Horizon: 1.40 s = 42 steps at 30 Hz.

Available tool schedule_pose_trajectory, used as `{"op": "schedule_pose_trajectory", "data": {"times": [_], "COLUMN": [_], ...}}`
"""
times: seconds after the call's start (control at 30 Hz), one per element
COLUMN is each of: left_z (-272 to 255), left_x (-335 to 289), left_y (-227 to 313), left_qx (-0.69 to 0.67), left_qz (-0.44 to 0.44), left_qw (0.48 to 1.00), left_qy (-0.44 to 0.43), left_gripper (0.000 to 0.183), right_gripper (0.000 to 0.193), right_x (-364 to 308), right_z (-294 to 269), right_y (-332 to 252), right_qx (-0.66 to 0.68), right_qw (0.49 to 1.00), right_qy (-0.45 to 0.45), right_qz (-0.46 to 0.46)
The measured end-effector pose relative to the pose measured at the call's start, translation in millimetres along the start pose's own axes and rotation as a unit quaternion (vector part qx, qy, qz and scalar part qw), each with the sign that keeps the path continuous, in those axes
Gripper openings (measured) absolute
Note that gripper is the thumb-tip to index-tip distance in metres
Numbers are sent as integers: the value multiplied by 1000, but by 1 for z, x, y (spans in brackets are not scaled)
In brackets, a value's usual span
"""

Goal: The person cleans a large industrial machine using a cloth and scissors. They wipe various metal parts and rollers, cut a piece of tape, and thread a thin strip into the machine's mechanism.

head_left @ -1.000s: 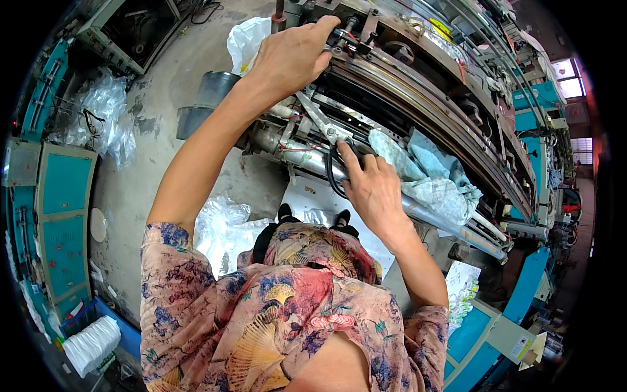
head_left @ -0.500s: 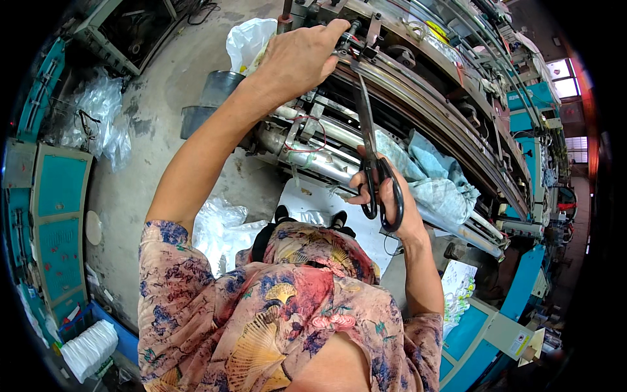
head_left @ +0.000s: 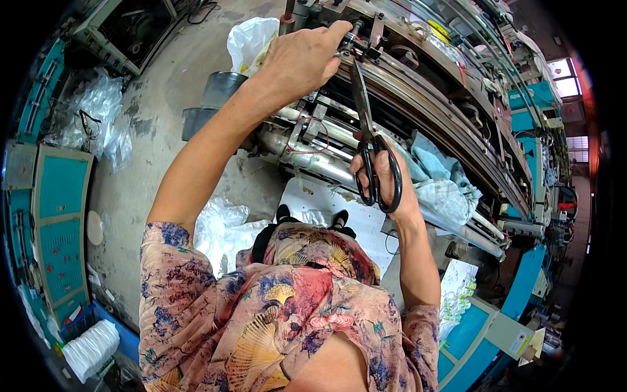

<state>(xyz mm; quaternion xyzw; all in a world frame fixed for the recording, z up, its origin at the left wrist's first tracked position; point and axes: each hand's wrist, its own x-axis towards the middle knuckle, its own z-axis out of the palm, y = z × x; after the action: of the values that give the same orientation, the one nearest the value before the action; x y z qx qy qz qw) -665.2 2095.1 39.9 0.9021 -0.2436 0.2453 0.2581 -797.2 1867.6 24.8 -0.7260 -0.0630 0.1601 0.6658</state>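
Note:
My right hand (head_left: 393, 175) grips a large pair of scissors (head_left: 363, 101) by its black handles, fingers through the loops. The dark blades point up and away, nearly together, with their tips close to the machine's upper rail. My left hand (head_left: 302, 60) reaches across to the near end of the machine (head_left: 418, 85). Its thumb and index finger close around a spot beside a small metal fitting (head_left: 353, 31); what lies between them is hidden. The scissor tips are just right of the left thumb, apart from it.
Pale blue cloths (head_left: 439, 176) lie over the machine's lower rollers. A dark cylinder (head_left: 223, 89) and a white plastic bag (head_left: 250, 40) stand left of it. Clear plastic film (head_left: 225, 225) is on the floor by my feet. Teal cabinets (head_left: 60, 215) line the left side.
My right hand has moved a little up and away, bringing the scissors closer to the machine's rail. The left hand has stayed nearly in place.

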Motion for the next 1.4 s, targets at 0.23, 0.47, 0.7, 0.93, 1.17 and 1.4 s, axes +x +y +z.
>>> {"op": "schedule_pose_trajectory", "data": {"times": [0.23, 0.47, 0.7, 0.93, 1.17, 1.4], "left_z": [0, 3, -8, -38, 16, 21], "left_x": [0, 2, -8, -49, -90, -92], "left_y": [0, -1, -3, 40, 63, 67], "left_qx": [8, 9, 47, -14, -23, 28], "left_qz": [-3, 8, -6, 18, 7, 12], "left_qw": [1000, 1000, 998, 989, 1000, 999], "left_qy": [-2, 0, 46, 146, 2, -22], "left_gripper": [55, 54, 47, 44, 47, 50], "right_gripper": [73, 66, 55, 65, 44, 56], "right_x": [-4, 5, 3, 16, 4, -116], "right_z": [-1, 2, 9, 33, 10, -144], "right_y": [0, 9, 5, 15, 16, -4], "right_qx": [-5, -4, -82, -538, -562, -674], "right_qw": [1000, 999, 995, 813, 772, 689], "right_qy": [2, 20, 60, 88, 89, 264], "right_qz": [-25, -24, 5, -205, -284, -39]}}
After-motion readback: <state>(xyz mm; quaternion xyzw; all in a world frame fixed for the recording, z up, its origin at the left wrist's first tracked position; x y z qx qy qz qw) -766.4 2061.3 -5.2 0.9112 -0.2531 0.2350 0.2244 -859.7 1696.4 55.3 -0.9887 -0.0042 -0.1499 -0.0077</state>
